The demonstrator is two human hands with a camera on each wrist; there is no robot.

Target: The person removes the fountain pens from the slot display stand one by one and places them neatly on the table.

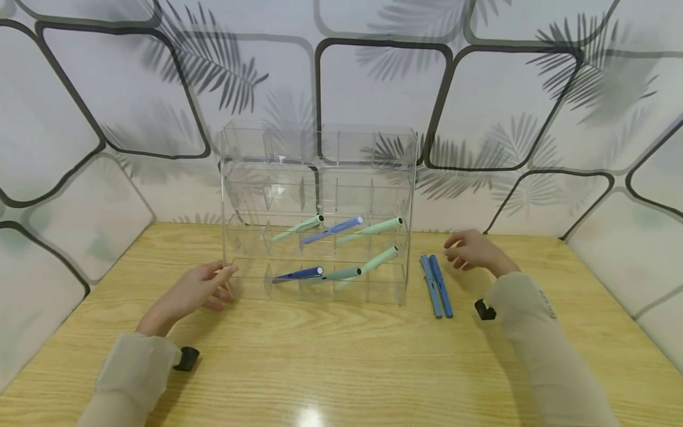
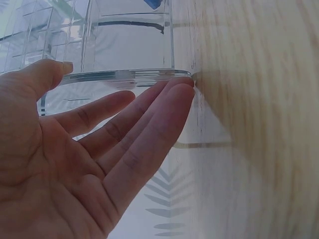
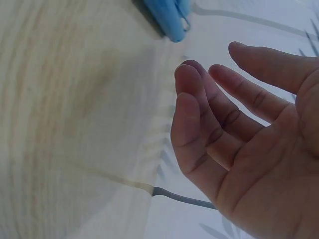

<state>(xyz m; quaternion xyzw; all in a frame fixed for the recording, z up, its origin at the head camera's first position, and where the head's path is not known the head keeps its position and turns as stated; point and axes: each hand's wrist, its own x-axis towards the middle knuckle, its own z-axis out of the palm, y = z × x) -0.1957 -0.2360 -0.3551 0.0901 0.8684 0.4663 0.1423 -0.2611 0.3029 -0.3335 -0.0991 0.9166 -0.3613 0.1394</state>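
- Head view: 1 clear rack (image 1: 354, 191), 4 tiers, standing on 1 wood-grain table (image 1: 341, 362); 8 pens counted, 6 in rack, 2 on table
- Third tier from top, left to right: first pale green pen (image 1: 297, 228), periwinkle pen (image 1: 332, 230), second pale green pen (image 1: 370, 230); all slanted, upper ends to the right
- Bottom tier, left to right: dark blue pen (image 1: 296, 275), grey-green pen (image 1: 335, 276), third pale green pen (image 1: 377, 260); the last tilts most
- Right of rack, on table: lighter blue pen (image 1: 431, 286) and deeper blue pen (image 1: 441, 286), side by side, nearly parallel
- 2 hands: left hand (image 1: 194, 289) at rack's left side, right hand (image 1: 475, 250) just right of the blue pair, fingers loosely bent
- 2 beige sleeves (image 1: 525, 305), 1 black device (image 1: 485, 309) at the right wrist, another at the left
- Left wrist view: fingers loosely extended, thumb apart, at the clear side panel (image 2: 119, 75); touching or just short of it, cannot tell
- Right wrist view: hand relaxed, half-curled, thumb away from fingers; smooth blue pen end with clip at top edge, apart from the hand
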